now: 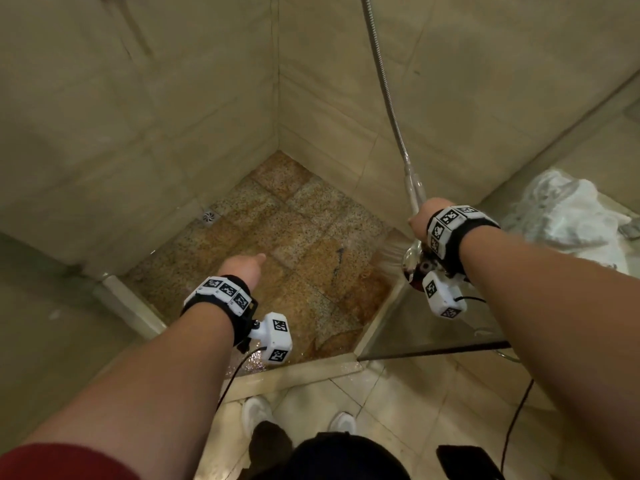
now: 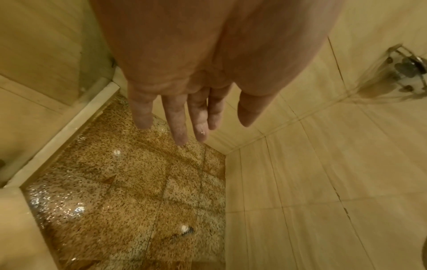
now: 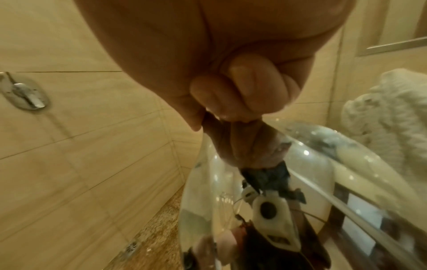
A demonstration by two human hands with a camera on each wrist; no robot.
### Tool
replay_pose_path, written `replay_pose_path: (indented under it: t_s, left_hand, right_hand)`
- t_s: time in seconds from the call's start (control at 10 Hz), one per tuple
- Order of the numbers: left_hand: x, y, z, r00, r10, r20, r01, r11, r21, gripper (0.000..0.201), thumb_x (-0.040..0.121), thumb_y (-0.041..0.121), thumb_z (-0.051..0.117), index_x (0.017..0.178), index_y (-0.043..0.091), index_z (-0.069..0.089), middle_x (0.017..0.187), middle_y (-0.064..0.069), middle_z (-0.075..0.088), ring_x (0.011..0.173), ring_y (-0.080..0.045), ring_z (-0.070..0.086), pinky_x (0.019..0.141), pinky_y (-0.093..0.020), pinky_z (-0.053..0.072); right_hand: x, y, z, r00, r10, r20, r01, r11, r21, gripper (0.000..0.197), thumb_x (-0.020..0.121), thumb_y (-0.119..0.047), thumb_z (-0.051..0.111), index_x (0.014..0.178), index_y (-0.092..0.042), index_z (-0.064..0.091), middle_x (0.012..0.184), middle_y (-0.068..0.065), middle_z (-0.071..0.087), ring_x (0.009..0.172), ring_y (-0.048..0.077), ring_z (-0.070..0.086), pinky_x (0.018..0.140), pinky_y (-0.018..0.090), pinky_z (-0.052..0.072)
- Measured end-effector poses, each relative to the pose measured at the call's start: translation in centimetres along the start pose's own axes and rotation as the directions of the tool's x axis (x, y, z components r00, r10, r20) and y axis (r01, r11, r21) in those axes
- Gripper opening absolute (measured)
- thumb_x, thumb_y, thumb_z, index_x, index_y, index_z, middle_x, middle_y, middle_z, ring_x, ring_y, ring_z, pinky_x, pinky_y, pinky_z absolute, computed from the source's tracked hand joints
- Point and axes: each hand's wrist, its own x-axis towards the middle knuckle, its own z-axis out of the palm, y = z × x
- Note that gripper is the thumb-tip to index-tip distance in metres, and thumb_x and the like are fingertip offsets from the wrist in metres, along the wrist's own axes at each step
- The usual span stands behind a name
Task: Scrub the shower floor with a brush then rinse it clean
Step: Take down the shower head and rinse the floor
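Note:
The speckled orange-brown shower floor (image 1: 277, 237) is wet and glistens (image 2: 129, 191). My right hand (image 1: 424, 220) grips the handle of a chrome shower head (image 1: 412, 261), fingers curled round it (image 3: 233, 95). Its mirror-like back (image 3: 265, 201) fills the right wrist view. Water sprays from it leftward toward the floor (image 1: 391, 254). My left hand (image 1: 244, 268) hovers above the middle of the floor, empty, with straight fingers (image 2: 177, 124) pointing down. A dark streak (image 1: 338, 259) marks one tile. No brush is in view.
A round drain (image 1: 209, 216) sits at the floor's far left wall. Beige tiled walls (image 1: 173, 116) close the corner. The metal hose (image 1: 384, 81) rises up the right wall. A glass panel (image 1: 450, 327) and a raised kerb (image 1: 294, 372) bound the near side; a white towel (image 1: 571, 216) lies beyond.

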Motion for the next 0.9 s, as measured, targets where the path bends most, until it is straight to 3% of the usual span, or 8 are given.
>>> replay_pose_path:
  t_s: [0.1,0.2,0.4,0.5,0.6,0.7,0.8,0.9]
  left_hand:
    - [-2.8,-0.7,-0.7,0.995,-0.03,-0.095,0.044,0.988,0.147,0.045,0.104,0.028,0.051,0.145,0.009,0.051,0.14,-0.017,0.059,0.126,-0.035,0.058,0.106,-0.039,0.047]
    - [-4.4,-2.4,-1.4,0.984,0.017,-0.177,0.011,0.988,0.152,0.049,0.105,0.018,0.048,0.153,0.02,0.041,0.139,-0.014,0.059,0.12,-0.03,0.061,0.099,-0.037,0.051]
    - [-7.5,-6.7,-1.8,0.962,-0.121,-0.246,0.063,0.971,-0.229,0.065,0.086,0.046,0.061,0.129,-0.002,0.062,0.133,-0.026,0.062,0.124,-0.042,0.059,0.106,-0.052,0.049]
    - [-11.7,-7.7,-1.8,0.949,-0.156,-0.273,0.067,0.948,-0.31,0.052,0.097,0.038,0.057,0.133,0.001,0.06,0.137,-0.022,0.06,0.127,-0.04,0.057,0.109,-0.047,0.046]
    - [-15.1,-9.2,-2.0,0.921,-0.204,-0.332,0.051,0.908,-0.417,0.052,0.074,0.049,0.065,0.109,0.011,0.067,0.122,-0.015,0.069,0.113,-0.037,0.066,0.103,-0.048,0.052]
    - [-16.4,-11.5,-2.6,0.92,-0.213,-0.328,0.027,0.872,-0.489,0.054,0.069,0.055,0.064,0.107,0.016,0.065,0.128,-0.01,0.067,0.117,-0.035,0.064,0.105,-0.051,0.049]
    - [-17.1,-13.4,-3.0,0.909,-0.245,-0.339,0.037,0.855,-0.517,0.07,0.064,0.051,0.062,0.119,0.008,0.066,0.128,-0.019,0.067,0.118,-0.041,0.063,0.102,-0.057,0.051]
    - [-19.7,-13.5,-3.0,0.902,-0.255,-0.348,0.028,0.84,-0.543,0.049,0.074,0.049,0.066,0.11,0.015,0.067,0.11,-0.013,0.071,0.106,-0.038,0.069,0.098,-0.055,0.054]
  right_hand:
    - [-1.3,-1.5,0.1,0.994,-0.085,0.063,0.074,0.983,0.169,0.039,0.099,-0.019,0.061,0.133,0.0,0.059,0.124,0.019,0.062,0.121,0.036,0.059,0.091,0.037,0.046]
    - [-2.1,-2.2,0.6,0.982,-0.178,0.072,0.162,0.97,0.182,0.034,0.104,-0.023,0.053,0.126,0.003,0.062,0.125,0.019,0.064,0.117,0.035,0.062,0.092,0.034,0.049]
    - [-4.9,-5.2,2.3,0.921,-0.376,0.102,0.371,0.926,0.064,0.042,0.106,-0.038,0.05,0.12,-0.001,0.063,0.103,0.013,0.064,0.093,0.029,0.063,0.079,0.034,0.049]
    - [-6.4,-6.9,3.7,0.89,-0.439,0.127,0.438,0.898,0.03,0.045,0.105,-0.044,0.049,0.115,-0.003,0.063,0.097,0.012,0.06,0.088,0.029,0.06,0.08,0.034,0.048]
    - [-8.1,-8.5,5.0,0.863,-0.484,0.142,0.48,0.875,0.065,0.042,0.105,-0.043,0.05,0.108,-0.002,0.06,0.093,0.012,0.061,0.088,0.029,0.061,0.081,0.037,0.049]
    - [-9.9,-9.8,5.9,0.844,-0.515,0.15,0.502,0.857,0.119,0.046,0.107,-0.041,0.047,0.115,0.002,0.063,0.091,0.013,0.063,0.092,0.03,0.064,0.082,0.038,0.051]
    - [-11.6,-10.8,6.7,0.836,-0.522,0.168,0.495,0.85,0.181,0.045,0.11,-0.035,0.042,0.125,0.003,0.06,0.115,0.018,0.067,0.107,0.032,0.066,0.093,0.041,0.054]
    - [-12.2,-12.0,8.2,0.833,-0.538,0.131,0.493,0.829,0.264,0.045,0.107,-0.04,0.048,0.116,0.002,0.061,0.106,0.017,0.069,0.101,0.033,0.068,0.092,0.044,0.055]
